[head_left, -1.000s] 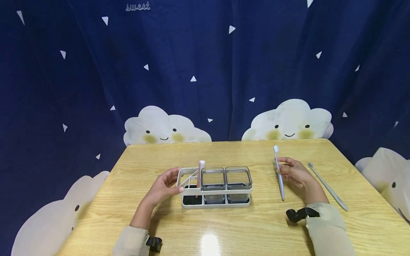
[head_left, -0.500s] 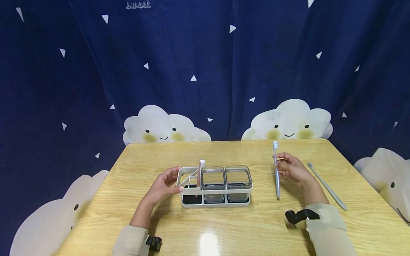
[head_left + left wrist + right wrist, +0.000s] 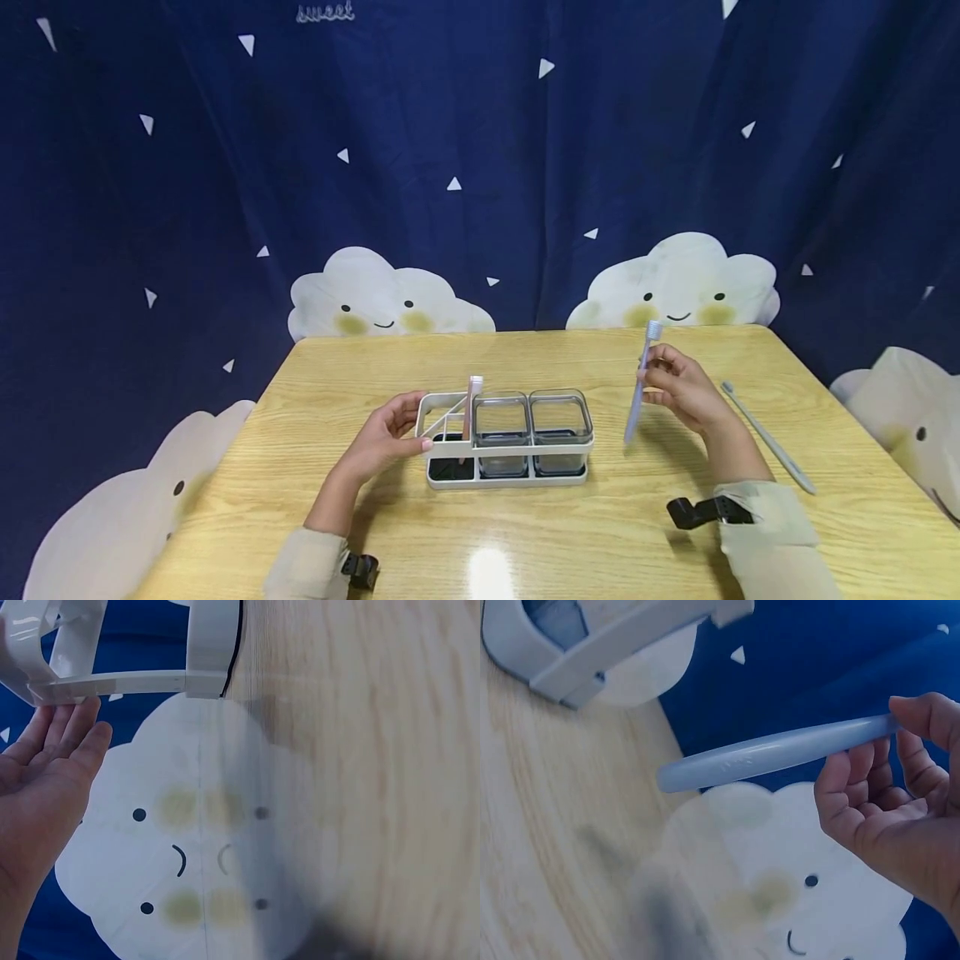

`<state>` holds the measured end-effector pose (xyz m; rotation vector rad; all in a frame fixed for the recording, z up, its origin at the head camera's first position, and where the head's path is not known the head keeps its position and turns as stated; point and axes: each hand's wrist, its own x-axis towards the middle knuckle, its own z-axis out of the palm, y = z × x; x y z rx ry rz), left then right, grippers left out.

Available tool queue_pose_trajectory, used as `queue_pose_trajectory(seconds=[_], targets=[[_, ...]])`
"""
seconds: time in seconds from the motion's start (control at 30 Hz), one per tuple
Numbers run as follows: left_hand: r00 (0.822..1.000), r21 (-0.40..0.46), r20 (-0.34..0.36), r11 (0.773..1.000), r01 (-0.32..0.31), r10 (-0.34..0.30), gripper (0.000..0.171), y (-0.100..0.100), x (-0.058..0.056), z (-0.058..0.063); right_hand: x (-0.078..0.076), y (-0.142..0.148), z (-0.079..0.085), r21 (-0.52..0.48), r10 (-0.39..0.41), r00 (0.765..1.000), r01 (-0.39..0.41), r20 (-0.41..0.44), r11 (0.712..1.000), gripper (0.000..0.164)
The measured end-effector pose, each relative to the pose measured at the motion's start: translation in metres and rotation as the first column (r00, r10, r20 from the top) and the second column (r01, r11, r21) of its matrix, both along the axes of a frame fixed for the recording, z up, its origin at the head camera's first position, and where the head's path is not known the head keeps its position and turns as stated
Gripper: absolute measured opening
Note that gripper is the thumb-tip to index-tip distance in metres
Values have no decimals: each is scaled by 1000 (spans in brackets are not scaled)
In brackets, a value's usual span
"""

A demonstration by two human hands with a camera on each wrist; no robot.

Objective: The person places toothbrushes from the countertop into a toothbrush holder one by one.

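Observation:
In the head view my left hand (image 3: pixel 384 435) holds the left end of a white toothbrush holder (image 3: pixel 517 451), thumb on the front rail and fingers around the far side. The left wrist view has the fingertips against the holder's end frame (image 3: pixel 135 682). A pinkish toothbrush (image 3: pixel 467 417) stands in the holder's divided left section, bristles up. My right hand (image 3: pixel 688 390) pinches a light blue toothbrush (image 3: pixel 637 404) between thumb and fingers, above the table and right of the holder. Its head points up and its handle (image 3: pixel 780 754) slants down to the left.
Two clear square cups (image 3: pixel 501 421) sit in the holder's middle and right sections. A grey-green toothbrush (image 3: pixel 768 437) lies on the wooden table (image 3: pixel 420 542), right of my right hand. A dark blue curtain (image 3: pixel 480 100) with clouds hangs behind the table.
My right hand has lifted the light blue toothbrush, and its handle end has swung left toward the holder. My left hand and the holder stay in place.

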<state>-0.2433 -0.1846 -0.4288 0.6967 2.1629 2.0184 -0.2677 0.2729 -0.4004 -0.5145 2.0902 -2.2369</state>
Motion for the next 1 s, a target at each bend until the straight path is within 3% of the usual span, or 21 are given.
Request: queue_pose_trajectory(seconds=[0.33, 0.53, 1.0], targets=[[1000, -1, -7, 1000, 31, -31, 67, -1, -2, -1, 12, -24, 21, -64, -33, 993, 26, -117, 998, 8], [1000, 1, -12, 1000, 24, -24, 66, 0, -3, -1, 19, -37, 33, -137, -63, 982, 39, -177, 990, 10], [1000, 6, 5, 1000, 5, -5, 66, 1, 0, 1, 36, -53, 55, -194, -126, 955, 74, -269, 978, 16]])
